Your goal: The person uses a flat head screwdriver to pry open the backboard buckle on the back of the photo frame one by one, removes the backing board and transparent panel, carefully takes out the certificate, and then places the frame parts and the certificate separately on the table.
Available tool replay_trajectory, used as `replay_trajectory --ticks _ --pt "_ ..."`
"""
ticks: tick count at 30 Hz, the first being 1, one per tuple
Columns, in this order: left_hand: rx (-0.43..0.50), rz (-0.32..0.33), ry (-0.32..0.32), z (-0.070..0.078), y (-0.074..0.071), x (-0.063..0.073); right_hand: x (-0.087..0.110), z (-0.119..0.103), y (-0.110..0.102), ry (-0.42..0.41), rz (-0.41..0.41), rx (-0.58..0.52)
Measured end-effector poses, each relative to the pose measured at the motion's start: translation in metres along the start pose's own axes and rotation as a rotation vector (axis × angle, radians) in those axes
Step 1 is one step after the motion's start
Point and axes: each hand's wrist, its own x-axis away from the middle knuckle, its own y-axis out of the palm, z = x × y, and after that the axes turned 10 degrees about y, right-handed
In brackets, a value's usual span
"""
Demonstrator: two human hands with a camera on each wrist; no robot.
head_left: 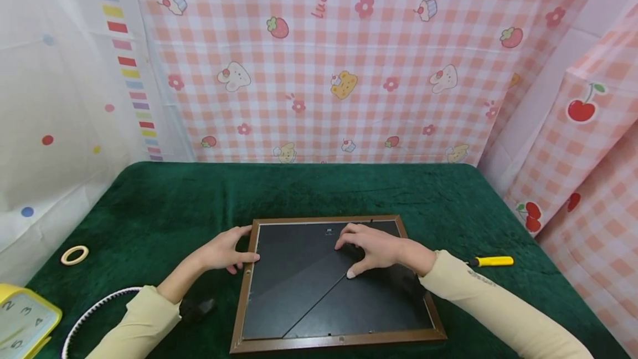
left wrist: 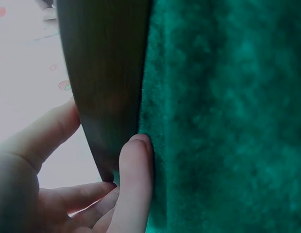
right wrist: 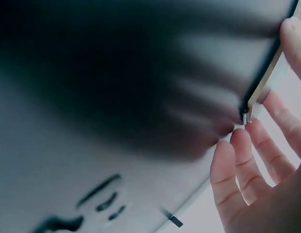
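Head view, brown frame point(head_left: 299, 343), black backing point(head_left: 286, 270), possibly a diagonal seam point(head_left: 315, 306)

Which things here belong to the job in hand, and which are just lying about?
Seemingly in the job:
brown frame, held by the left hand
black panel inside it, under the right hand

Apparently just lying about:
yellow clock
pale ring
curved band
yellow-handled tool, perhaps useful later
black item

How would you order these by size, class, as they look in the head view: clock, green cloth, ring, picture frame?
1. Green cloth
2. Picture frame
3. Clock, judged by the part showing; the image edge cuts it off
4. Ring
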Motion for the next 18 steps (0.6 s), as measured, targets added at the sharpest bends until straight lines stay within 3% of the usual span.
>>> replay_trajectory --ticks 18 --pt "0.023 0.001 -0.001 -0.0046 -0.0024 0.0012 -0.0081 -0.0026 0.0007 -0.103 0.028 0.072"
